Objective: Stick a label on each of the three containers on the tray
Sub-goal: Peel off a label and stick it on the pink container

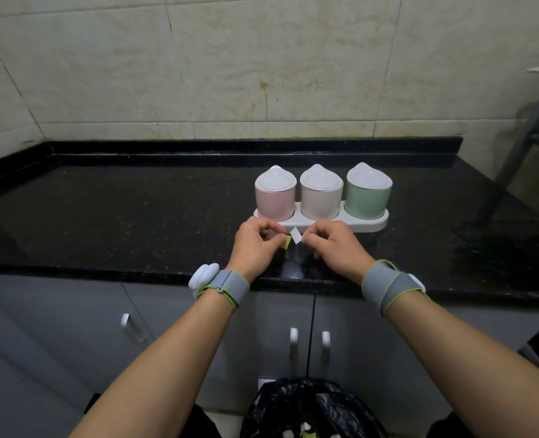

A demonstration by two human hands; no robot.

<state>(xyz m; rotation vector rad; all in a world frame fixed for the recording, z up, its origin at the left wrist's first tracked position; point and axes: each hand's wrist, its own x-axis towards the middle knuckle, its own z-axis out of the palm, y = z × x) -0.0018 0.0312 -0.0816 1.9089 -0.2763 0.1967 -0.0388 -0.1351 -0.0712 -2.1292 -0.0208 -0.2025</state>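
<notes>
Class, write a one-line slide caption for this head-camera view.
Left hand and right hand peel a label before three containers.

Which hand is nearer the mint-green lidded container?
Right. The right hand sits just in front of the white tray, left of the mint-green lidded container; the left hand is farther left, below the pink one.

At the bottom centre the frame edge cuts off the black bin bag (pixel 312 409), and the scraps inside are too small to identify. The grey metal stand (pixel 527 134) runs out of the right edge. The left hand (pixel 255 245) hides most of the yellow piece (pixel 286 241) it pinches.
</notes>
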